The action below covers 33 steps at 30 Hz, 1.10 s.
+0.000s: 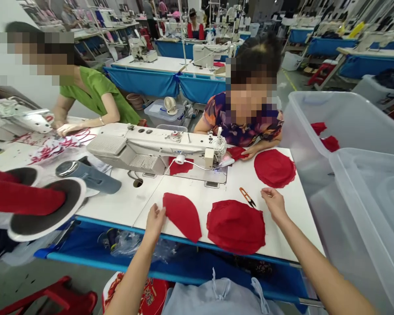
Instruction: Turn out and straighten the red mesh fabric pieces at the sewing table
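My left hand (155, 222) is at the left edge of a wedge-shaped red fabric piece (183, 216), its fingers closed on the margin. Beside that piece, near the table's front edge, lies a roundish stack of red fabric (236, 227). My right hand (273, 204) hovers right of this stack with thumb and fingertips pinched together; anything between them is too small to make out. Thread snips (247, 197) with an orange handle lie on the table just left of my right fingers. Another round red fabric stack (275, 168) sits farther back.
A sewing machine (160, 146) stands across the white table (144, 192). Facing me, a person's hand (251, 151) touches red fabric by the needle area. A tumbler (92, 175) and thread cones (26, 194) are at left. Clear plastic bins (364, 201) flank the right edge.
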Each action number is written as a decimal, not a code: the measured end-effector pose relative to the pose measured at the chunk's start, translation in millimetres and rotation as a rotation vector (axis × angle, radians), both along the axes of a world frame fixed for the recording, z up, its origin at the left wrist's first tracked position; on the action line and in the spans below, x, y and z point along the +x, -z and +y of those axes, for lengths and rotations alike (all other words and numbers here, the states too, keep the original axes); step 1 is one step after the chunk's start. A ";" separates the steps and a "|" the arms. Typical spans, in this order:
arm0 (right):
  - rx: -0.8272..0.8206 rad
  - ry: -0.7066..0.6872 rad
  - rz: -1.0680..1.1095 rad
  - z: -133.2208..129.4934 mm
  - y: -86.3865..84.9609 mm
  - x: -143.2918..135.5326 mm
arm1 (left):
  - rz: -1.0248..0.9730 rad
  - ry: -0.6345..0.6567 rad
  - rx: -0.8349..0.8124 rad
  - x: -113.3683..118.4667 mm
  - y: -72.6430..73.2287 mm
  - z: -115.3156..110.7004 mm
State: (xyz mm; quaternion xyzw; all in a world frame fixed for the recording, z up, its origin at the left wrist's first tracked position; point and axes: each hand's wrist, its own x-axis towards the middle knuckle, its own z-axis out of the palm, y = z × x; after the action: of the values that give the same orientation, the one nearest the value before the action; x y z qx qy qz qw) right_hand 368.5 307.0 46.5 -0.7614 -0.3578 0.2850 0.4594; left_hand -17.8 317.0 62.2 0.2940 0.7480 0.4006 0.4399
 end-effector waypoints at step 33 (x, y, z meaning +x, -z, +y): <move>-0.235 0.066 -0.417 91.9 20.1 61.6 | 0.446 0.475 0.323 69.2 -7.2 -62.2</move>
State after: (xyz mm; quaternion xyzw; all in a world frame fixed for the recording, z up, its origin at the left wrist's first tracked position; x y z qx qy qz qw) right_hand 430.1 399.0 26.4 -0.8633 -0.3843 0.1461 0.2928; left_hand 51.4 254.8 69.4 0.6053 0.6637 0.3262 0.2945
